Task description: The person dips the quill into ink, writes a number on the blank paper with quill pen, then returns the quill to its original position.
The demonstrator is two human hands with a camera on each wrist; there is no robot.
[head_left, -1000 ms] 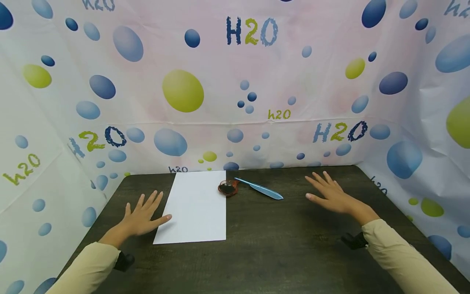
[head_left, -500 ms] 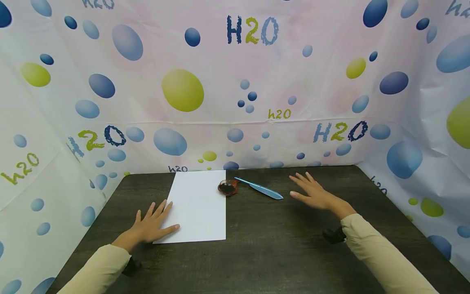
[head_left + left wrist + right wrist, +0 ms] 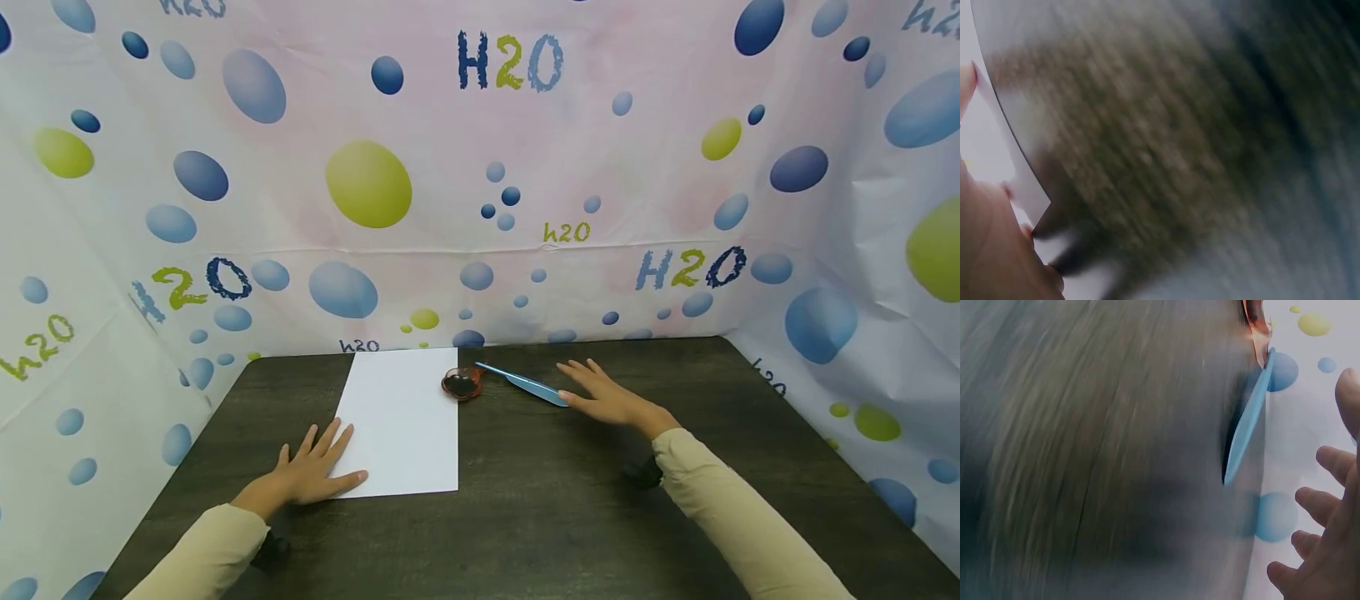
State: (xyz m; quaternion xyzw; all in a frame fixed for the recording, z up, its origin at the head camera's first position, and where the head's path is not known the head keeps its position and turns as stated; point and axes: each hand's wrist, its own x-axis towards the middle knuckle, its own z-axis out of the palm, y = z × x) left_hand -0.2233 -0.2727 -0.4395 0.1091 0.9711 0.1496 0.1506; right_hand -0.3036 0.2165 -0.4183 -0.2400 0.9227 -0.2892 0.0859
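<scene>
A white sheet of paper (image 3: 408,417) lies on the dark table, left of centre. My left hand (image 3: 311,471) is spread over its lower left corner, fingers straight; whether it presses down cannot be told. In the left wrist view the hand (image 3: 997,244) shows at the paper's corner (image 3: 1029,194). A light blue feather-shaped object like a quill (image 3: 528,386) lies slanted right of the paper. My right hand (image 3: 611,400) is at its near end, fingers extended, holding nothing. In the right wrist view, the blue quill-like object (image 3: 1249,425) is apart from the fingers (image 3: 1319,503).
A small round reddish-brown translucent object with a dark glossy middle (image 3: 462,382) sits by the paper's right edge, close to the blue object's thin end. The dark wooden table (image 3: 525,517) meets a white backdrop (image 3: 442,125) printed with bubbles.
My right hand has moved left to the blue quill-like object. My left hand has moved right and down onto the paper's lower left corner. The objects stay in place.
</scene>
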